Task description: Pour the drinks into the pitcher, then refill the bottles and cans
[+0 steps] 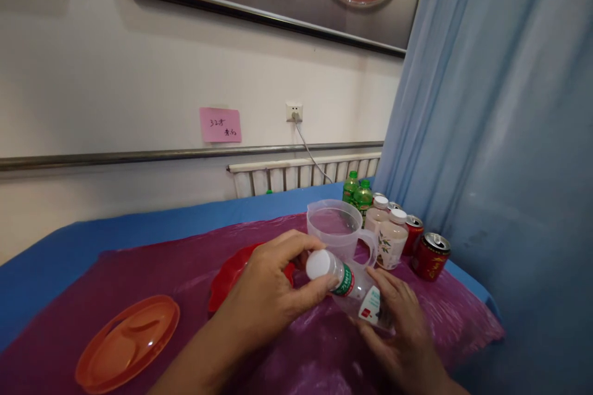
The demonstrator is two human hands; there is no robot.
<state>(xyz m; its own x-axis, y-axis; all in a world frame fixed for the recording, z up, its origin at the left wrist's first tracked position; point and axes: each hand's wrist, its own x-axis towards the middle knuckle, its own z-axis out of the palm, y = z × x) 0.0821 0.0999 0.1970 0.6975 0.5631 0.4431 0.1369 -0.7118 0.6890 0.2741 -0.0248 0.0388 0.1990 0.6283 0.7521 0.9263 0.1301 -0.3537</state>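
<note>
Both hands are on a clear plastic bottle (pixel 344 279) with a white cap and a green-and-white label, tilted with its cap toward the left. My left hand (pixel 282 278) has its thumb and fingers closed around the capped neck. Around the bottle's lower body, my right hand (pixel 401 321) is wrapped. Just behind the bottle stands a translucent plastic measuring jug (pixel 331 228), its handle on the right. A red dish (pixel 227 281) lies partly hidden behind my left hand. Whether the bottle holds any liquid is hard to see.
An orange divided plate (pixel 130 345) lies at the left on the purple plastic sheet (pixel 185 259). To the right stand green-capped bottles (pixel 362 196), white-capped bottles (pixel 393 237) and red cans (pixel 432 256). A blue curtain (pixel 500 136) hangs along the right side.
</note>
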